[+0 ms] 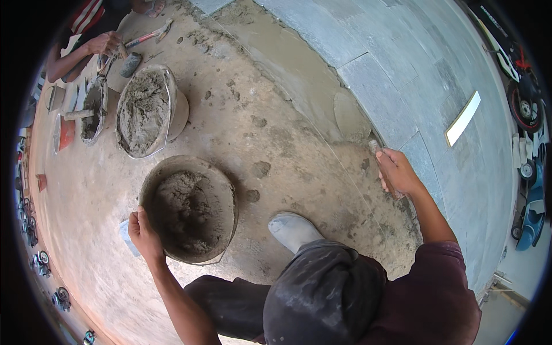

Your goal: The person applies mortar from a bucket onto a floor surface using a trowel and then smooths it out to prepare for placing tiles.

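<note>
My left hand [145,234] is closed on the near left rim of a bucket [229,201] part full of grey mortar [185,198]. The bucket leans so that its mouth faces up toward me. Out to the right, my right hand [398,171] is wrapped round the wooden handle of a trowel [352,117]. Its mortar-smeared blade lies on the wet mortar bed [302,63], beside the edge of the grey floor tiles [376,75]. Part of the handle is hidden by my fingers.
Beyond my bucket stands a second mortar-filled bucket [175,109]. A co-worker's hand [104,43] is at the upper left, near a red-handled hammer [144,39]. A thin string line [333,150] crosses the floor. A white strip [463,118] lies on the tiles; motorbikes [526,106] stand far right.
</note>
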Demonstrator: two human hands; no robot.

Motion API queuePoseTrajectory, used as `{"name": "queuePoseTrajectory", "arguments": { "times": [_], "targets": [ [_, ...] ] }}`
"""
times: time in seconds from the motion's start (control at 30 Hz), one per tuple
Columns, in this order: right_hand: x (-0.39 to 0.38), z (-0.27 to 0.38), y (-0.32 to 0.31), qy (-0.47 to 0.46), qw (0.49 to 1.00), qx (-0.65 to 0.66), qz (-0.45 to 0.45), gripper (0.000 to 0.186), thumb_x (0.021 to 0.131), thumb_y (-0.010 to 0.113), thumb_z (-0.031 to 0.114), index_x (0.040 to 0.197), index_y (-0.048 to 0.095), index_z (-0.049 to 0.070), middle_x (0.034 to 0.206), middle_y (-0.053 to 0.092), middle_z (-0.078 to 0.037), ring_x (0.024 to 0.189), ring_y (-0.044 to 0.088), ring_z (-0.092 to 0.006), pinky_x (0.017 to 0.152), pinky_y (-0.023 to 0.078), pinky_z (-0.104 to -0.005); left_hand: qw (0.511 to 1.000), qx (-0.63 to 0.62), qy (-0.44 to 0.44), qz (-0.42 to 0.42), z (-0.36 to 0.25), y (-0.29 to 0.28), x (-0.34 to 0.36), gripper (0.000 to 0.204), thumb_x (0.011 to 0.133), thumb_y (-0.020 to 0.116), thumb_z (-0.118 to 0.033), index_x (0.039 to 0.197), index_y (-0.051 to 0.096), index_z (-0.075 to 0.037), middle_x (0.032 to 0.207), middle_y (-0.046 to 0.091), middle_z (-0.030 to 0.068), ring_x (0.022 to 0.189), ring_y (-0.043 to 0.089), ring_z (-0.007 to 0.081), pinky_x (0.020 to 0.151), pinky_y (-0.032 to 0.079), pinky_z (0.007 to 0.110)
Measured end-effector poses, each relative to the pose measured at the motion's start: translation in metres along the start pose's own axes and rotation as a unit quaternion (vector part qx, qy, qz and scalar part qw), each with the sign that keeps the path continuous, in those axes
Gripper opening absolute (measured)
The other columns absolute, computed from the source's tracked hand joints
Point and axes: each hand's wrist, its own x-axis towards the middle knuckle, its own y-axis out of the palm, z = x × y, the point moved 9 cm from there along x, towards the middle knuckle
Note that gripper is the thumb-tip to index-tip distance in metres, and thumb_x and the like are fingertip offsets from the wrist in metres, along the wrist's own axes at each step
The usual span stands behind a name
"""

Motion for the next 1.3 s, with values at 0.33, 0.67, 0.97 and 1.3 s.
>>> {"name": "queuePoseTrajectory", "arguments": {
  "times": [0.33,0.67,0.97,1.3],
  "targets": [
    [-0.043,-0.067,-0.016,-0.078,0.987,-0.129,-0.061,0.040,0.110,0.050,0.038,0.111,0.058,-0.001,0.073,0.060,-0.014,0.060,0.063,-0.0241,0.062,0.050,-0.0407,1.000,-0.004,0.007,0.000,0.010,-0.006,0.000,0.042,0.111,0.055,-0.031,0.075,0.047,-0.011,0.071,0.040,-0.0089,0.068,0.030,0.0034,0.059,0.028,0.024],
    [-0.018,0.020,0.018,-0.172,0.939,-0.289,-0.078,0.035,0.107,0.053,0.032,0.111,0.058,-0.002,0.076,0.062,-0.030,0.074,0.059,-0.0526,0.068,0.045,-0.0547,1.000,-0.015,-0.002,0.007,0.006,-0.002,-0.001,0.042,0.111,0.055,-0.032,0.076,0.049,-0.010,0.071,0.041,-0.0086,0.067,0.031,0.0033,0.059,0.029,0.025],
    [-0.063,-0.048,-0.035,-0.121,0.954,-0.250,-0.112,0.035,0.107,0.053,0.031,0.113,0.061,-0.003,0.074,0.062,-0.029,0.069,0.062,-0.0481,0.067,0.046,-0.0522,1.000,-0.015,0.003,0.006,0.008,-0.009,0.003,0.042,0.110,0.056,-0.031,0.075,0.049,-0.010,0.071,0.042,-0.0078,0.068,0.033,0.0037,0.059,0.029,0.025],
    [-0.036,-0.038,-0.015,-0.149,0.953,-0.246,-0.098,0.031,0.107,0.055,0.028,0.104,0.059,-0.003,0.073,0.058,-0.024,0.064,0.057,-0.0351,0.064,0.045,-0.0448,1.000,0.022,0.011,0.014,-0.002,0.005,0.001,0.044,0.110,0.056,-0.033,0.075,0.048,-0.009,0.070,0.042,-0.0067,0.068,0.033,0.0047,0.059,0.030,0.026]
  ]
}}
